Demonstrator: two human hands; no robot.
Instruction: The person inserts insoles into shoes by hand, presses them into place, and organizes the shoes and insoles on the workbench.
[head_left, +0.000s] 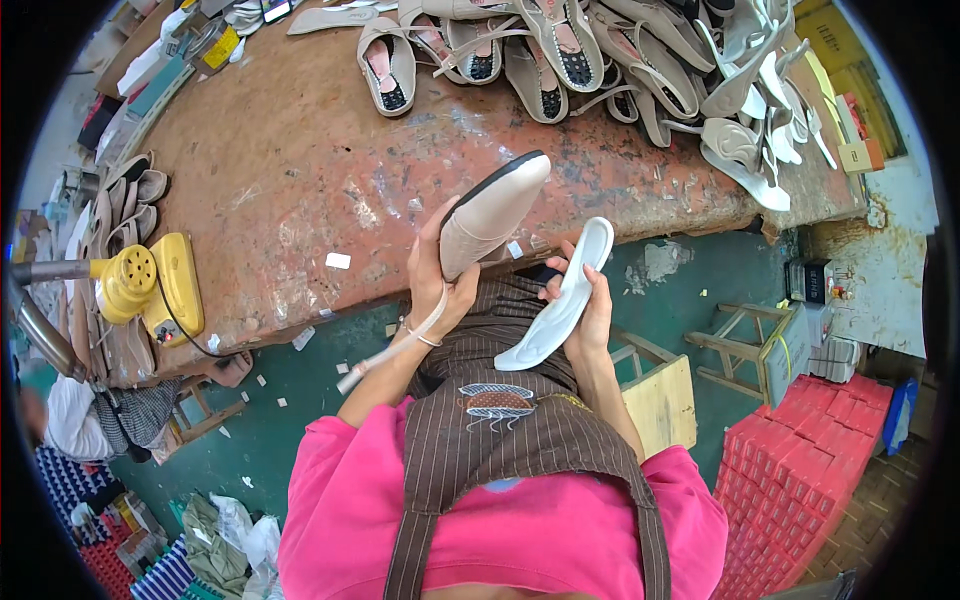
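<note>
Head view shows the beige pointed shoe (pixel 487 215) clamped in the left hand (pixel 432 285), fingers wrapped around its heel end, above the lap and at the worktop (pixel 300 150) edge. Its long axis runs diagonally, toe pointing up and to the right. The right hand (pixel 590 300) pinches a white insole (pixel 560 300), lying roughly parallel. A loose strap (pixel 395 350) dangles below the left wrist. Risk, as judged: the strap may snag, or the lightly pinched insole may slip to the floor (pixel 680 270).

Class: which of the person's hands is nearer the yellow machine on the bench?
Left. The left hand, holding the shoe, is closer to the yellow machine; the right hand holds the insole farther away.
</note>
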